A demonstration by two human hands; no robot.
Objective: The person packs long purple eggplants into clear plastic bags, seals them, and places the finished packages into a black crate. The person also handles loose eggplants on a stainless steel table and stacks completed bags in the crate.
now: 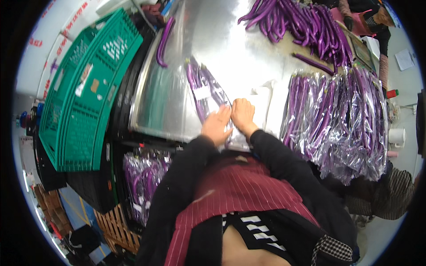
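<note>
A clear plastic bag of long purple eggplants (213,84), with a white label on it, lies aslant on the steel table (169,109) before me. My left hand (217,125) rests on the bag's lower part, fingers fairly straight. My right hand (244,114) is curled at the bag's right edge, touching or nearly touching my left fingertips; what it grips is hidden. To the right lies a large row of bagged eggplants (336,116). Loose eggplants (299,23) are heaped at the table's far right, and one loose eggplant (163,43) lies near the left edge.
Stacked green plastic crates (100,76) stand on black crates left of the table. More bagged eggplants (144,183) sit lower left, near a wooden pallet (116,226). White sheets or bags (266,99) lie right of my hands. Another person (357,20) is at the far right.
</note>
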